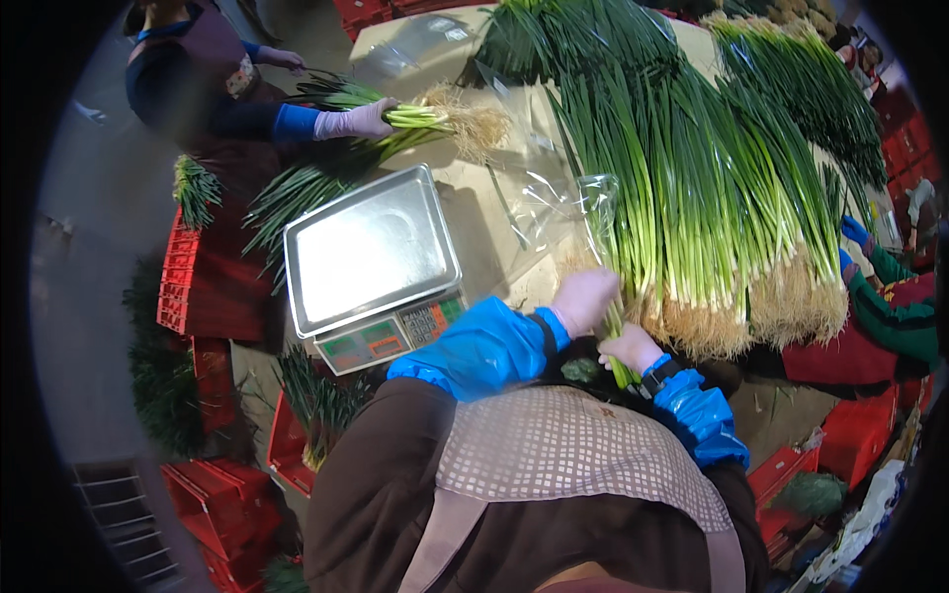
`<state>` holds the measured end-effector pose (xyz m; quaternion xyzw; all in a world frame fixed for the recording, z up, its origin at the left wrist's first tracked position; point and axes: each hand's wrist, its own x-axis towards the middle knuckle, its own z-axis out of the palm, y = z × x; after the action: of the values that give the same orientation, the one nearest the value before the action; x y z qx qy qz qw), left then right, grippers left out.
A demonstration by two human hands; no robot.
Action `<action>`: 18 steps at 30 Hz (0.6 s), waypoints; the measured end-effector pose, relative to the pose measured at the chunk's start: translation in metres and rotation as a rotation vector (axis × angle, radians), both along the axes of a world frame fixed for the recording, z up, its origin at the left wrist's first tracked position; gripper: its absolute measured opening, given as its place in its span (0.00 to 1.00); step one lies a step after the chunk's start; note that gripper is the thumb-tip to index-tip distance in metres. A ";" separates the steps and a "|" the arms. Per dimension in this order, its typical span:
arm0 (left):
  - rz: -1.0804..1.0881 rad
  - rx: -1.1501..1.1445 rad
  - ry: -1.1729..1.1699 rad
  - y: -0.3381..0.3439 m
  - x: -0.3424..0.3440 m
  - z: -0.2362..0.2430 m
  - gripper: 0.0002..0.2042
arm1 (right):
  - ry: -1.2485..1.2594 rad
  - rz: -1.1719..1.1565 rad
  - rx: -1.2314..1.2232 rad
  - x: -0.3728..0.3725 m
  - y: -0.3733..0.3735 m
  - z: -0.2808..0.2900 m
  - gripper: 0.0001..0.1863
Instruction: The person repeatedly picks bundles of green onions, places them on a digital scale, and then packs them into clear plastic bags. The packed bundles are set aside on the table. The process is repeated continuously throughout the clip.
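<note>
My left hand (585,299), in a pale glove, is closed round a small bunch of green onions (615,324) at the table's near edge. Just below it to the right, my right hand (631,348), also gloved, grips the same bunch lower down. Pale roots show beyond my left hand, and the green stalks run down toward my apron, where their ends are hidden. A clear plastic bag (542,212) lies past my hands. To their right, a wide row of green onions (682,208) lies with its roots toward me.
A scale (371,247) with a bare metal pan stands left of my hands. Across the table (474,193) at left, a co-worker's gloved hand (368,119) holds another bunch. Red crates (222,504) stand at lower left, others at right. Another person's green sleeve (885,306) shows at far right.
</note>
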<state>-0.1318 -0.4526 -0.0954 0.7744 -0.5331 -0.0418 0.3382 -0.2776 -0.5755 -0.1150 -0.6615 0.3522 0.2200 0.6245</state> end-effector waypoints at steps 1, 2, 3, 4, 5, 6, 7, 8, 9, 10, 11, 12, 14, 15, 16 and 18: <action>-0.145 0.002 -0.141 0.000 -0.002 0.002 0.08 | -0.003 0.012 0.041 0.001 0.000 0.000 0.11; -0.221 0.069 -0.241 0.002 -0.004 0.003 0.08 | 0.007 -0.021 0.069 0.000 -0.003 0.002 0.13; -0.337 0.157 -0.312 0.005 -0.006 0.005 0.08 | 0.019 -0.056 0.094 0.000 -0.005 0.004 0.14; -0.373 0.255 -0.313 0.008 -0.006 0.006 0.07 | -0.022 -0.079 0.172 -0.001 -0.008 0.008 0.15; -0.358 0.227 -0.339 0.011 -0.005 0.007 0.06 | -0.036 -0.135 0.194 -0.004 -0.012 0.014 0.15; -0.353 0.227 -0.359 0.014 -0.005 0.008 0.05 | 0.004 -0.091 0.200 -0.005 -0.016 0.020 0.16; -0.348 0.199 -0.383 0.018 -0.003 0.009 0.05 | -0.042 -0.042 0.227 -0.008 -0.019 0.026 0.17; -0.333 0.132 -0.384 0.021 -0.001 0.009 0.05 | -0.072 -0.037 0.284 -0.008 -0.022 0.032 0.17; -0.278 0.143 -0.391 0.024 0.001 0.009 0.06 | -0.082 -0.014 0.350 -0.009 -0.024 0.037 0.17; -0.227 0.099 -0.396 0.026 0.003 0.009 0.06 | -0.102 -0.027 0.367 -0.010 -0.025 0.042 0.18; -0.177 -0.011 -0.409 0.028 0.004 0.008 0.06 | -0.124 -0.030 0.400 -0.009 -0.026 0.046 0.18; -0.143 -0.009 -0.373 0.029 0.004 0.007 0.07 | -0.157 -0.058 0.425 -0.010 -0.026 0.049 0.18; -0.068 -0.054 -0.268 0.030 0.000 0.004 0.07 | -0.189 -0.041 0.471 -0.008 -0.026 0.051 0.19; -0.018 -0.080 -0.213 0.030 -0.004 0.003 0.07 | -0.211 -0.036 0.515 -0.007 -0.026 0.051 0.19; 0.008 -0.091 -0.079 0.030 -0.008 0.003 0.07 | -0.213 -0.065 0.499 -0.005 -0.024 0.049 0.18; -0.083 -0.113 0.059 0.029 -0.023 0.006 0.06 | -0.184 -0.100 0.467 -0.002 -0.021 0.044 0.18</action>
<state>-0.1550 -0.4234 -0.0898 0.7297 -0.5560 -0.0485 0.3950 -0.2800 -0.5960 -0.0712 -0.4986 0.2655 0.2031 0.7998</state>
